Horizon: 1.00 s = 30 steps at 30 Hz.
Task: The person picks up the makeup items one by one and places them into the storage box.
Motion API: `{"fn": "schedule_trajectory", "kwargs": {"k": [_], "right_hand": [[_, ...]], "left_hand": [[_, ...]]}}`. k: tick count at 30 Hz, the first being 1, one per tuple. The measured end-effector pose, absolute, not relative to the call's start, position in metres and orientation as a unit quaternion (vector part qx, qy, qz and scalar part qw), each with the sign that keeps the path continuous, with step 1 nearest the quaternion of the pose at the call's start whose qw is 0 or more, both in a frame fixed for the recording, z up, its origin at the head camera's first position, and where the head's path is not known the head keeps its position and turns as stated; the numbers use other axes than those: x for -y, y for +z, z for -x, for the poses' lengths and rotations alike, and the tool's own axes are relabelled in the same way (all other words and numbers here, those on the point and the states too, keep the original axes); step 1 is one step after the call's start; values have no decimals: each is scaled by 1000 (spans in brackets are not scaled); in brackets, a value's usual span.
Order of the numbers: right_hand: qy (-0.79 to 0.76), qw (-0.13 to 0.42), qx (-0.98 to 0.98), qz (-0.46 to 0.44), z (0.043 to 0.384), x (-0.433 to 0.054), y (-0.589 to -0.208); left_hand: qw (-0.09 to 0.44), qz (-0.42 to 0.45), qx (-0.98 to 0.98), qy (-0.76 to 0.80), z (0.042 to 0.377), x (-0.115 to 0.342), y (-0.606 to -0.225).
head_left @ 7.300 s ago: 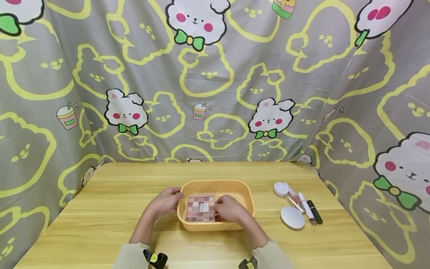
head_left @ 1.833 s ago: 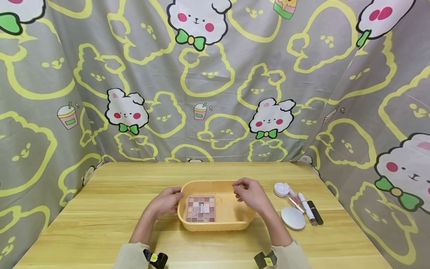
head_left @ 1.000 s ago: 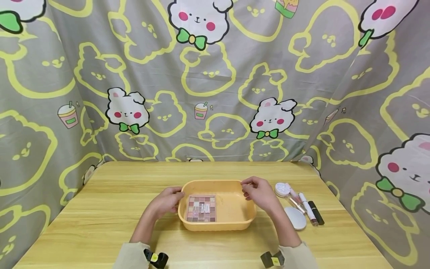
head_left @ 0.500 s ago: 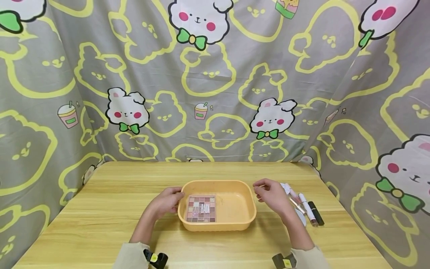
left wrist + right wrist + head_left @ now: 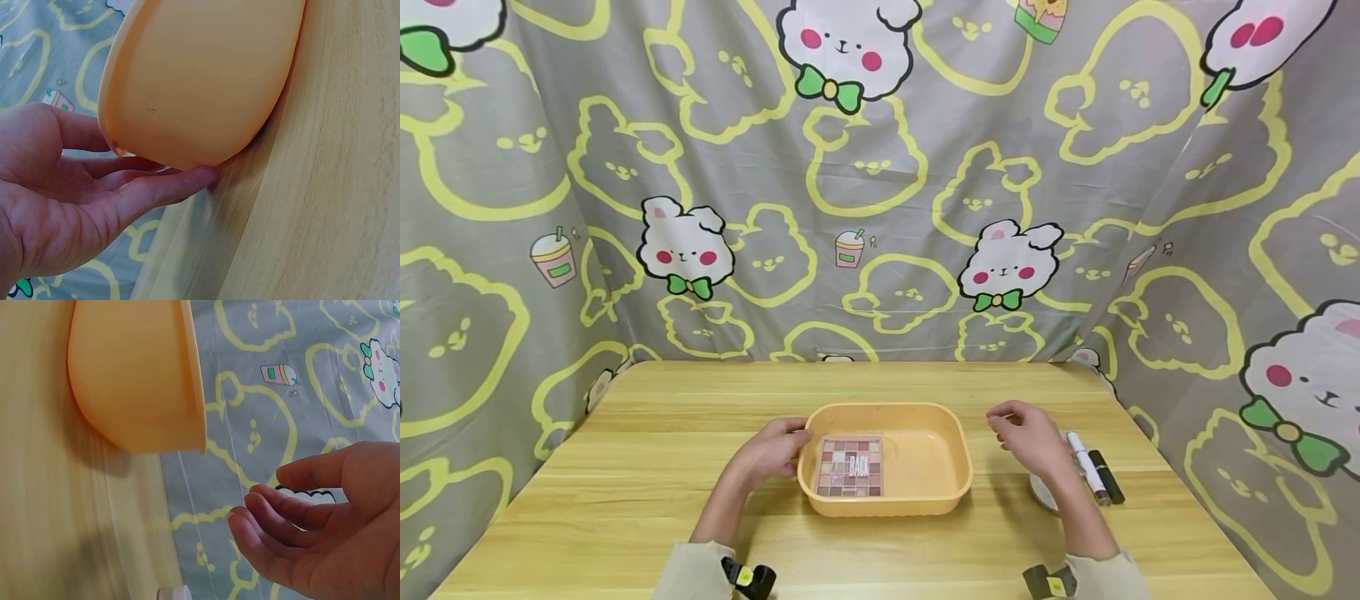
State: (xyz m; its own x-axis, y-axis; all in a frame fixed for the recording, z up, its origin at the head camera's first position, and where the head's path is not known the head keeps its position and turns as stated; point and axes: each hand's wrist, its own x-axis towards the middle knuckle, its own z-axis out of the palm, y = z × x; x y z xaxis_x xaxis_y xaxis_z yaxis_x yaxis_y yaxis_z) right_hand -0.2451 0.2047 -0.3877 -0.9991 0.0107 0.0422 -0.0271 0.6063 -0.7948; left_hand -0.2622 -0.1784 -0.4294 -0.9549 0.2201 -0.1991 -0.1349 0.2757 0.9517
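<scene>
The orange plastic basin point(image 5: 925, 467) sits on the table in front of me. Inside it, against its left end, lies a square eyeshadow palette point(image 5: 850, 467) with "BACK" printed on its lid. My left hand point(image 5: 769, 454) holds the basin's left end, thumb at the rim and fingers against the outer wall, as the left wrist view shows. Off the basin's right end, my right hand point(image 5: 1030, 437) hovers with loosely bent fingers and nothing in them. The right hand and forearm partly cover a round silver compact point(image 5: 1042, 493) and hide other cosmetics.
A white tube point(image 5: 1088, 468) with a dark end and a black tube point(image 5: 1105, 477) lie on the right of the wooden table point(image 5: 685, 417). Part of a white round item point(image 5: 175, 594) shows in the right wrist view. A patterned curtain point(image 5: 910, 333) surrounds the table.
Earlier my right hand was inside the basin beside the palette. It has since lifted out and moved right, past the basin's right end towards the cosmetics. My left hand has stayed on the basin.
</scene>
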Motion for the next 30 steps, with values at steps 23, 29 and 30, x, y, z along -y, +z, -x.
{"fn": "schedule_trajectory", "kwargs": {"k": [23, 29, 30], "right_hand": [[313, 35, 948, 40, 250, -241, -387], [286, 28, 957, 50, 251, -249, -391], [282, 26, 958, 52, 251, -250, -393]], "left_hand": [[160, -39, -777, 608, 262, 179, -428], [160, -40, -778, 606, 262, 179, -428], [160, -39, -779, 606, 262, 179, -428]]}}
